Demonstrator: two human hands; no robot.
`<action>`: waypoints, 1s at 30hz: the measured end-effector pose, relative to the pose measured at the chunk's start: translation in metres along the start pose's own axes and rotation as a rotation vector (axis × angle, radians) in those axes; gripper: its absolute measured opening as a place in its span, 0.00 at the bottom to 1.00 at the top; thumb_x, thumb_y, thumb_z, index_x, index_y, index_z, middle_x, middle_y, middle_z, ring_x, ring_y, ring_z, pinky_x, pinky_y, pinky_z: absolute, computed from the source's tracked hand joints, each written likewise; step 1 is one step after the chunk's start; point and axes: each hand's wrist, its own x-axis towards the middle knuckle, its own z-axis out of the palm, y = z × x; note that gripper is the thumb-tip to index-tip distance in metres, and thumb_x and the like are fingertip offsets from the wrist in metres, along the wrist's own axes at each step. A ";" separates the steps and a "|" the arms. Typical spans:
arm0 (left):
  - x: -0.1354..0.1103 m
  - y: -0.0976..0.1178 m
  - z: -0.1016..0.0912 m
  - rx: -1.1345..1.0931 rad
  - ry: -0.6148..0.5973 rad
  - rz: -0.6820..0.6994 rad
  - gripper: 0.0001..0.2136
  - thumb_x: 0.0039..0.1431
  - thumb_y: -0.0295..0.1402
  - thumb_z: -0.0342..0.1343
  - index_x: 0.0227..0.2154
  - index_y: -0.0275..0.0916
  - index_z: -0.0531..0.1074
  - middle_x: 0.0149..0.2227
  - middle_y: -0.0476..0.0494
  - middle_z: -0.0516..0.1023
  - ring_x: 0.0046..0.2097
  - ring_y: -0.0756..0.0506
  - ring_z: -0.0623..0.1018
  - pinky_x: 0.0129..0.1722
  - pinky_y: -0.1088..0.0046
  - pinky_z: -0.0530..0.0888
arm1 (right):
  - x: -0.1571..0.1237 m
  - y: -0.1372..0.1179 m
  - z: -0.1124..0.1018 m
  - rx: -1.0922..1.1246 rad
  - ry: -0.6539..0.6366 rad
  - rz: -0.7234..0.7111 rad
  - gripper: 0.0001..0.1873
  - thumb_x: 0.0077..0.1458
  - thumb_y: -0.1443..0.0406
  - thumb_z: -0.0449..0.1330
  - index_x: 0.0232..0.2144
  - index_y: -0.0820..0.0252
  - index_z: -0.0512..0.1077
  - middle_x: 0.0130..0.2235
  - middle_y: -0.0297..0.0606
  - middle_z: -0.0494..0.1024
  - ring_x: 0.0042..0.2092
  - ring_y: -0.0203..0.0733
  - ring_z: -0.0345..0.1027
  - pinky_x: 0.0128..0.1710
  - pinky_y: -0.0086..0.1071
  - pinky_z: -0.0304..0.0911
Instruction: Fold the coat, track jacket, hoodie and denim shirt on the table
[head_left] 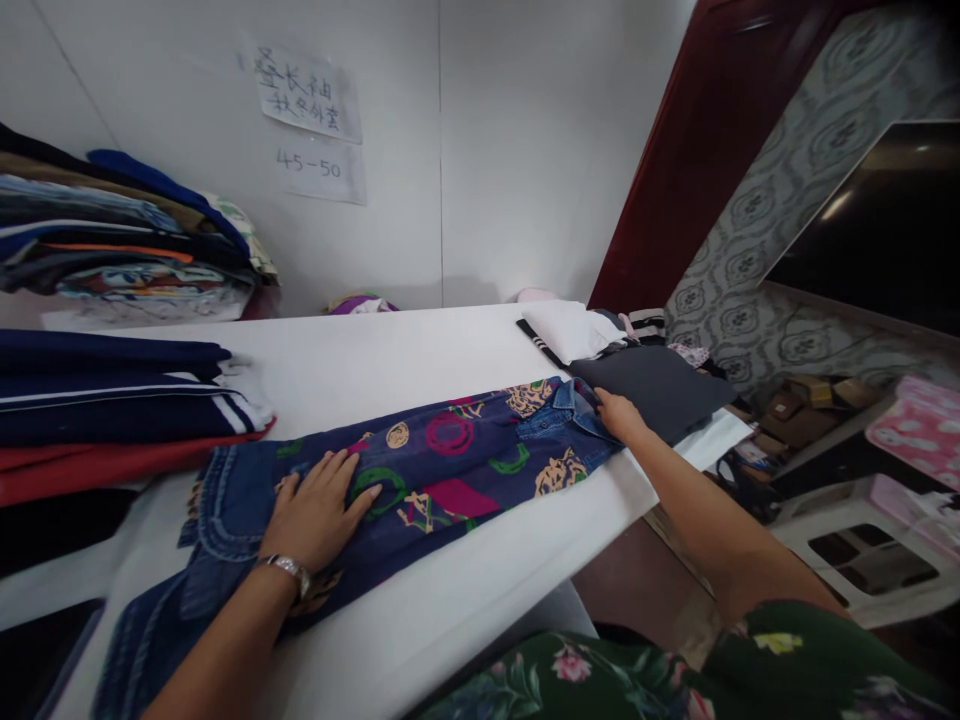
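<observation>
A dark blue denim shirt point(442, 470) with a printed pattern of circles and figures lies lengthwise across the white tabletop point(360, 375). Its collar points right, and its lower denim part spreads toward the near left. My left hand point(319, 505), with a bracelet at the wrist, rests flat on the shirt with the fingers spread. At the collar, my right hand point(619, 412) is closed on the edge of the cloth; the fingertips are partly hidden. Just beyond that hand lies a dark grey garment point(656, 385) with a white one point(566, 330) next to it.
Folded navy garments point(112, 385) and a red one point(127, 460) are stacked at the left. Behind them rises a taller pile of clothes point(127, 235). Paper signs point(307, 95) hang on the wall. Right of the table stand a white plastic stool point(862, 540) and cardboard boxes point(806, 415).
</observation>
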 end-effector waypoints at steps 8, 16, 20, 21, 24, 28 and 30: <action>0.000 -0.002 0.002 -0.001 0.019 0.006 0.30 0.61 0.46 0.40 0.61 0.31 0.61 0.65 0.36 0.60 0.66 0.36 0.57 0.62 0.47 0.54 | 0.001 -0.026 0.001 0.125 0.273 -0.380 0.25 0.64 0.60 0.46 0.59 0.67 0.63 0.64 0.51 0.60 0.65 0.50 0.50 0.64 0.42 0.50; 0.001 0.000 -0.001 0.030 -0.019 -0.003 0.31 0.61 0.46 0.39 0.62 0.32 0.60 0.65 0.38 0.59 0.67 0.38 0.56 0.63 0.49 0.55 | -0.004 -0.046 0.031 0.132 -0.135 -0.298 0.33 0.64 0.49 0.43 0.64 0.61 0.56 0.68 0.47 0.51 0.68 0.53 0.43 0.64 0.47 0.46; 0.001 -0.001 0.001 0.020 -0.006 -0.004 0.31 0.61 0.46 0.39 0.62 0.32 0.61 0.65 0.38 0.59 0.67 0.37 0.57 0.63 0.49 0.55 | -0.012 -0.045 0.026 0.086 -0.060 -0.268 0.33 0.64 0.48 0.42 0.64 0.58 0.56 0.68 0.46 0.51 0.68 0.52 0.42 0.64 0.51 0.43; 0.001 -0.001 0.002 0.014 -0.002 -0.001 0.31 0.61 0.46 0.40 0.61 0.32 0.61 0.65 0.37 0.60 0.67 0.37 0.57 0.62 0.49 0.55 | -0.014 -0.044 0.025 0.072 -0.042 -0.252 0.33 0.64 0.48 0.42 0.64 0.58 0.56 0.68 0.46 0.51 0.68 0.52 0.41 0.64 0.52 0.42; 0.002 -0.002 0.004 -0.004 0.011 0.006 0.31 0.60 0.46 0.40 0.61 0.31 0.61 0.65 0.37 0.60 0.66 0.36 0.57 0.62 0.48 0.55 | -0.019 -0.043 0.025 0.072 -0.084 -0.201 0.33 0.64 0.48 0.41 0.65 0.58 0.54 0.68 0.46 0.51 0.68 0.50 0.44 0.64 0.52 0.43; 0.002 -0.002 0.005 -0.019 0.031 -0.005 0.30 0.60 0.46 0.42 0.61 0.33 0.61 0.64 0.37 0.61 0.66 0.36 0.58 0.63 0.48 0.55 | -0.025 -0.051 0.024 0.075 -0.049 -0.187 0.32 0.64 0.49 0.42 0.64 0.57 0.57 0.68 0.47 0.52 0.68 0.52 0.43 0.63 0.54 0.45; 0.000 0.000 0.003 -0.021 0.034 -0.019 0.30 0.61 0.46 0.43 0.61 0.34 0.62 0.64 0.37 0.62 0.66 0.37 0.58 0.63 0.49 0.55 | -0.031 -0.065 0.021 0.107 0.030 -0.257 0.31 0.64 0.50 0.42 0.63 0.57 0.57 0.68 0.48 0.52 0.68 0.54 0.41 0.62 0.55 0.44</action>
